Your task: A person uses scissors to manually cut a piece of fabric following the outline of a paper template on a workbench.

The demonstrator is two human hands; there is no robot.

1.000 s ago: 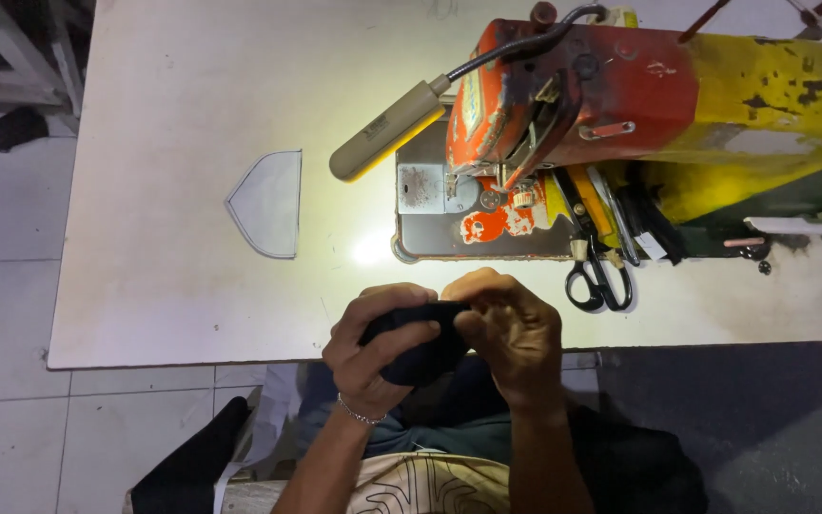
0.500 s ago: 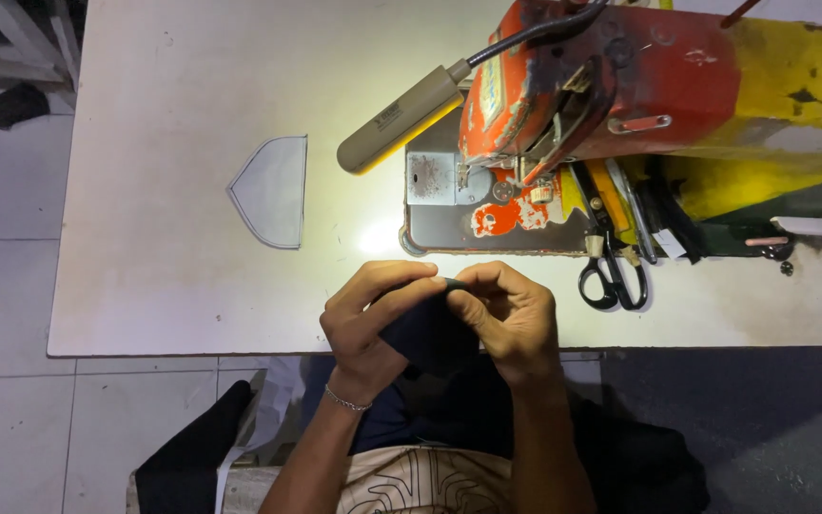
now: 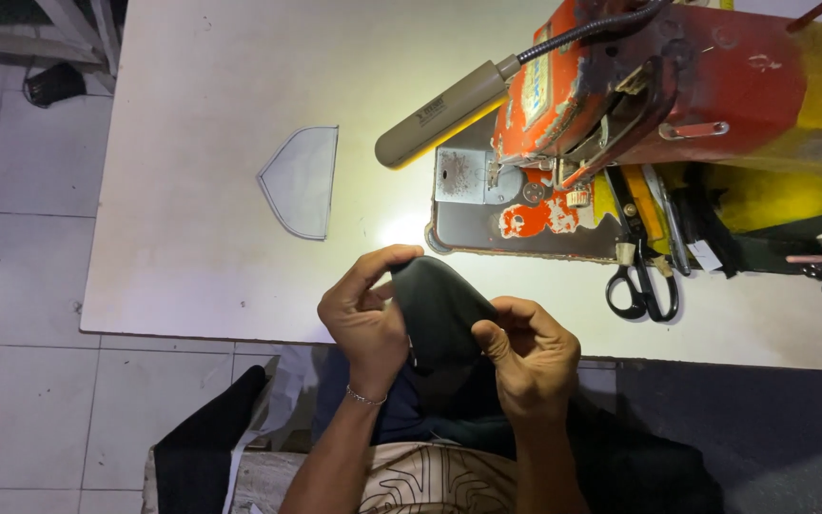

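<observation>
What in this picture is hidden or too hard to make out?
Head view only:
- Dark cloth: lower part hidden behind the left hand and right hand.
- Sewing machine: cut off by the top and right edges.
- Scissors: blades tucked under the machine.
- Needle area: shadowed, too small.

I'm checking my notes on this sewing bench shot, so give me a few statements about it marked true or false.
1. Both hands hold the dark fabric piece. True: the left hand and right hand pinch it from either side.
2. The scissors lie left of the clear template. False: they lie far to its right, beside the sewing machine.
3. The lamp is lit. True.
4. The template lies on the floor. False: it lies on the white table.
</observation>
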